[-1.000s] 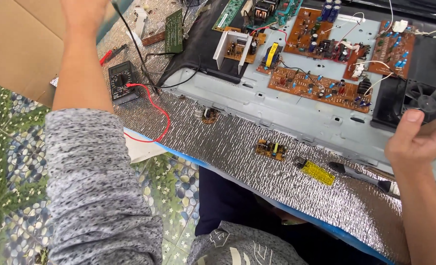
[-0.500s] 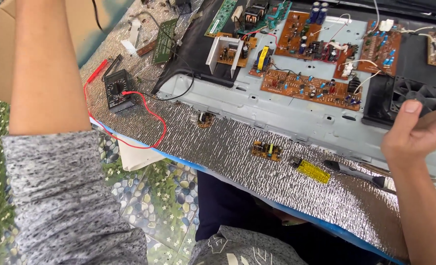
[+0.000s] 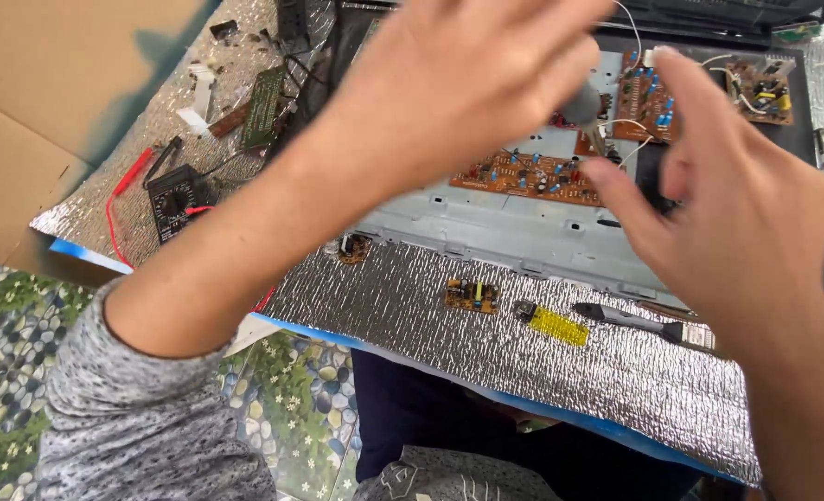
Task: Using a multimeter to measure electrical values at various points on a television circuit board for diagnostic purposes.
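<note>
Both hands are raised close to the camera over the opened metal chassis (image 3: 523, 227): the left hand (image 3: 458, 93) has its fingers (image 3: 560, 56) loosely spread and holds nothing, while the right hand (image 3: 746, 213) is likewise open, fingers splayed and empty. Just beneath them lies the brown circuit board (image 3: 532, 176), seated in the chassis on the foil-covered worktop (image 3: 616, 371). It looks light, stiff and fragile, crowded with small upright parts, so it is best taken by its bare edges rather than across the components.
</note>
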